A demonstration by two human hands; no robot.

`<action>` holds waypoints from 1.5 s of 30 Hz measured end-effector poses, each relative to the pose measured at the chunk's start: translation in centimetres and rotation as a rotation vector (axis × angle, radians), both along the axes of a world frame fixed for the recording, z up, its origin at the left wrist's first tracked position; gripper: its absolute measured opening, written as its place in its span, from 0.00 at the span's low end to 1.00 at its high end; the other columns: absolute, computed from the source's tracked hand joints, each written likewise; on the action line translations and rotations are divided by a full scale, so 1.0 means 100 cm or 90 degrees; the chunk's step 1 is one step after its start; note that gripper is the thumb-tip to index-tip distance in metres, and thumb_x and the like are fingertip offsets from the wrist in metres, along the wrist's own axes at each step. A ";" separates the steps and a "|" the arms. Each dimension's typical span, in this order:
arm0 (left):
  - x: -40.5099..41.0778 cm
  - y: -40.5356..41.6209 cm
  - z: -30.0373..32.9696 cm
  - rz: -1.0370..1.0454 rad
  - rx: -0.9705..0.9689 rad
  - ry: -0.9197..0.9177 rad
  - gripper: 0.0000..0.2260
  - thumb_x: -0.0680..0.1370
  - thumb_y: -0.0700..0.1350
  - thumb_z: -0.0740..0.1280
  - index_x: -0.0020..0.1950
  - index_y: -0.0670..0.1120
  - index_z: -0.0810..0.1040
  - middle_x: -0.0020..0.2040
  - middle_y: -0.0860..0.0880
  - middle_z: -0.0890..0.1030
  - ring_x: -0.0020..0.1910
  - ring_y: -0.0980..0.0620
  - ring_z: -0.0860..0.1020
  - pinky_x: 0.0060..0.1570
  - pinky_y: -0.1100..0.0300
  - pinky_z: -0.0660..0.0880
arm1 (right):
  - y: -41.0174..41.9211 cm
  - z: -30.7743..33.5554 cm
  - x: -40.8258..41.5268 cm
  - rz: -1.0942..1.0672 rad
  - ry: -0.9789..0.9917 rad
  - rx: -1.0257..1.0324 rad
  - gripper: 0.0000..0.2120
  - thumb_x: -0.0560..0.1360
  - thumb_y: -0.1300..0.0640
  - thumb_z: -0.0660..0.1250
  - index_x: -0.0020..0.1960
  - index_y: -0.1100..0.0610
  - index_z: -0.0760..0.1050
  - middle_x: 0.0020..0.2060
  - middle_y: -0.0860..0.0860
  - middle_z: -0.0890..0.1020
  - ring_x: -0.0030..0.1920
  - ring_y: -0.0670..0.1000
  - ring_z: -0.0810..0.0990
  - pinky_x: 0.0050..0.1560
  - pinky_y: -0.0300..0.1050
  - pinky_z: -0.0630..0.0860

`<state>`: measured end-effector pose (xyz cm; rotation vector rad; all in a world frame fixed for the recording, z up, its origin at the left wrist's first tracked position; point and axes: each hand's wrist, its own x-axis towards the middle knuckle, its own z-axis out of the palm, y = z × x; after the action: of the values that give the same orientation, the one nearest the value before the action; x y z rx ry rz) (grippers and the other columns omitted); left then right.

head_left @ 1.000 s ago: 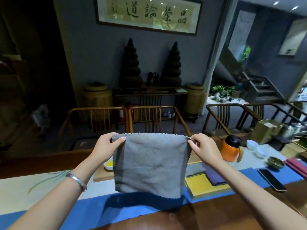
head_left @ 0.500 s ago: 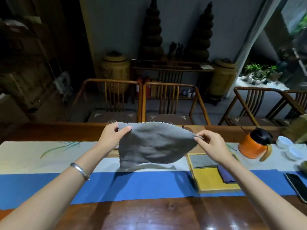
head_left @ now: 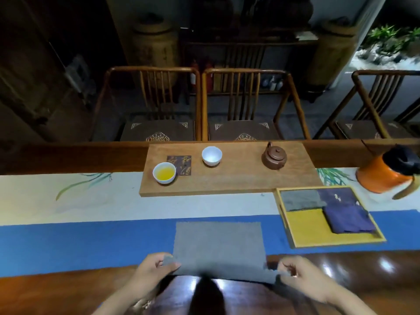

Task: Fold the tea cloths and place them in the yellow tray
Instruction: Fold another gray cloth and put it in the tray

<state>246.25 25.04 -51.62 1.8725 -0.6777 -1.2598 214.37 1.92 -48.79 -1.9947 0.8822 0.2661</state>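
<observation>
A grey tea cloth (head_left: 219, 246) lies spread flat on the blue table runner, its near edge over the dark wood. My left hand (head_left: 150, 272) pinches its near left corner and my right hand (head_left: 300, 275) pinches its near right corner. To the right sits the yellow tray (head_left: 304, 226), holding a folded grey cloth (head_left: 302, 199) at its far left and a folded purple cloth (head_left: 347, 218) along its right side.
A wooden tea board (head_left: 229, 180) behind the cloth carries a cup of yellow tea (head_left: 164, 172), an empty white cup (head_left: 211, 155) and a brown teapot (head_left: 274, 156). An orange kettle (head_left: 386, 171) stands at the far right. Wooden chairs line the table's far side.
Both hands have brought the grey cloth down from mid-air and laid it flat on the table, near me. The view has tilted down toward the tabletop.
</observation>
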 end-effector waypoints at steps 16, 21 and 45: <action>0.039 -0.085 -0.052 0.116 0.099 -0.189 0.09 0.76 0.41 0.68 0.36 0.40 0.80 0.34 0.43 0.81 0.38 0.46 0.78 0.43 0.54 0.74 | -0.069 -0.072 0.081 -0.098 0.099 -0.130 0.12 0.79 0.54 0.61 0.39 0.59 0.74 0.35 0.51 0.80 0.36 0.49 0.76 0.33 0.38 0.66; 0.048 -0.096 -0.062 0.071 0.136 -0.221 0.08 0.76 0.44 0.67 0.39 0.44 0.81 0.36 0.48 0.83 0.40 0.49 0.80 0.44 0.52 0.76 | -0.075 -0.085 0.088 -0.100 0.158 -0.148 0.12 0.79 0.52 0.60 0.42 0.58 0.74 0.38 0.53 0.81 0.39 0.53 0.78 0.40 0.46 0.73; -0.005 0.000 -0.078 -0.256 0.090 -0.480 0.15 0.74 0.51 0.65 0.61 0.55 0.73 0.58 0.58 0.71 0.56 0.55 0.72 0.51 0.65 0.69 | 0.014 -0.086 0.031 0.251 0.187 -0.278 0.21 0.74 0.41 0.58 0.62 0.51 0.65 0.59 0.50 0.69 0.60 0.53 0.70 0.52 0.46 0.72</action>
<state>245.71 25.01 -59.47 2.4234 -1.4458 -0.8040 217.52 3.37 -57.40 -2.5820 0.7635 0.6494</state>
